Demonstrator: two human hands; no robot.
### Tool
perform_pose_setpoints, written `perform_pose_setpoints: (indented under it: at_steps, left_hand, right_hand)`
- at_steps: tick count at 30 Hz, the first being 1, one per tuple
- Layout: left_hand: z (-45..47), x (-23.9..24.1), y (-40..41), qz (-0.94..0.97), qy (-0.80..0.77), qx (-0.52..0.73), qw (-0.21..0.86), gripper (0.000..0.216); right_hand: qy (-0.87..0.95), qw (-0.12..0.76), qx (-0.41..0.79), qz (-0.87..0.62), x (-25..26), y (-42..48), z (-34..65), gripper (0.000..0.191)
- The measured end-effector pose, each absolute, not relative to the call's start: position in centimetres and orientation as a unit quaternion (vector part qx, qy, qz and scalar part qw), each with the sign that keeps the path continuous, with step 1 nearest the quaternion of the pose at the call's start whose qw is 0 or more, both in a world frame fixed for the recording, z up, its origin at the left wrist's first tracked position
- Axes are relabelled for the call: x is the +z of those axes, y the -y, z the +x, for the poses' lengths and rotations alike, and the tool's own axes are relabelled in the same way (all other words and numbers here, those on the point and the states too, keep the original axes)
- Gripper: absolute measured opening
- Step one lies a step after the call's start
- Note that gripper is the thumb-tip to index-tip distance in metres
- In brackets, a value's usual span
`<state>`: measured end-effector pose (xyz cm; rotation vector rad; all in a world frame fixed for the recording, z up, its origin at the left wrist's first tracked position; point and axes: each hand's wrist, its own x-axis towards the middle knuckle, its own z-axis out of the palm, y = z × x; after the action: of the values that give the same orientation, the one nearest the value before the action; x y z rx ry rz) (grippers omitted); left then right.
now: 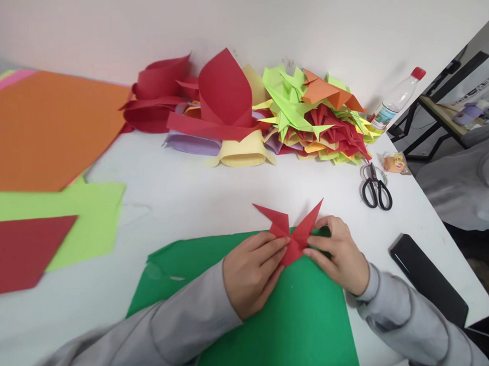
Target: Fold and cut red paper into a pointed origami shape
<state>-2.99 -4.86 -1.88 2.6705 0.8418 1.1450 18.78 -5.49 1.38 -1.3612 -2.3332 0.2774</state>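
A folded red paper piece (294, 247) with two pointed flaps spread up and outward is between my hands, over the far edge of a green sheet (293, 322). My left hand (257, 269) grips its left side, fingers laid across the paper and pressed together. On the opposite side, my right hand (338, 252) pinches the right flap near its base between thumb and fingers. The far right corner of the green sheet curls up beside my right hand. My fingers hide part of the folds.
Folded paper shapes (293, 104) and rolled paper pieces (223, 96) are heaped along the wall. Orange sheets (48, 127), lime sheets (99, 223) and red sheets (26, 249) lie left. Scissors (376, 190), a black phone (427, 277), a bottle (396, 98) and a wrapped snack (395, 163) are right.
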Motion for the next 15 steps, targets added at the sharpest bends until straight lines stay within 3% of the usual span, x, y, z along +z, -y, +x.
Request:
perform_pose_setpoints:
  at_steps: [6, 15]
  left_hand:
    - [-2.9, -1.5, 4.9, 0.886, -0.274, 0.372, 0.044, 0.026]
    - [-2.7, -1.8, 5.1, 0.879, -0.286, 0.378, 0.055, 0.029]
  right_hand:
    - [0.712, 0.283, 0.133, -0.629, 0.2, 5.0, 16.6, 0.005]
    - [0.728, 0.295, 0.172, -0.595, 0.3, 4.8, 17.4, 0.007]
